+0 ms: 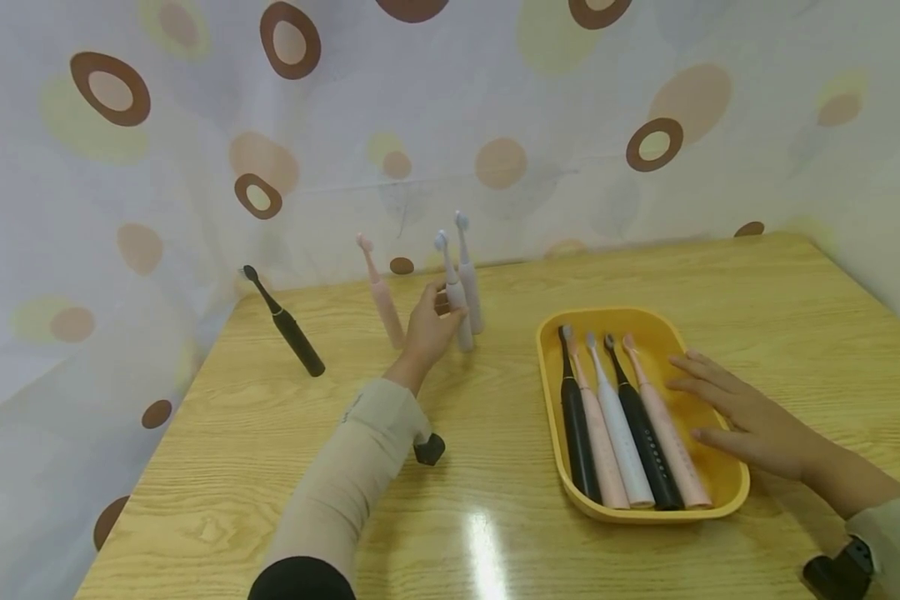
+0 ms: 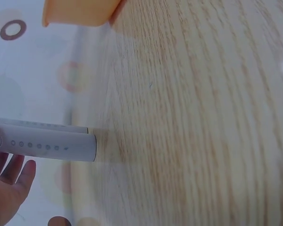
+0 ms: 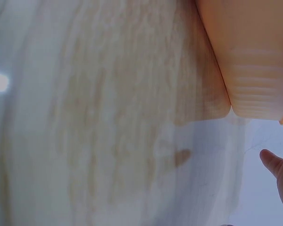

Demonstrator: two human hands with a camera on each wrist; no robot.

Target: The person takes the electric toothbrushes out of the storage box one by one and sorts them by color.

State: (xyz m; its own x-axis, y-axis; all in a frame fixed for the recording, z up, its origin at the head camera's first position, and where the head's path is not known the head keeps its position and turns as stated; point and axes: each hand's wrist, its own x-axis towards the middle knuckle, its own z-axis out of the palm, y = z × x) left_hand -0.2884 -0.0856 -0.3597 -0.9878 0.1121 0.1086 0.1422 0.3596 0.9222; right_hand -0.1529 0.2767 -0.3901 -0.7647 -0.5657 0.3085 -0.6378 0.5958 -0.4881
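Near the back of the table, my left hand (image 1: pixel 431 327) pinches a white electric toothbrush (image 1: pixel 457 302) by its upright handle. Right behind it stands a second white toothbrush (image 1: pixel 468 287). The left wrist view shows a row of buttons on the nearer white handle (image 2: pixel 47 142), with the fingers (image 2: pixel 26 176) beside it. My right hand (image 1: pixel 750 417) reaches over the right rim of a yellow tray (image 1: pixel 645 315), fingers spread and holding nothing. Inside the tray several toothbrushes lie side by side: black ones (image 1: pixel 581 437), pink ones (image 1: pixel 667 425) and a white one (image 1: pixel 621 433).
To the left of my left hand a pink toothbrush (image 1: pixel 385 304) stands upright, and farther left a black toothbrush (image 1: pixel 292 333) does too. A patterned cloth (image 1: pixel 450 108) hangs behind the wooden table (image 1: pixel 495 467).
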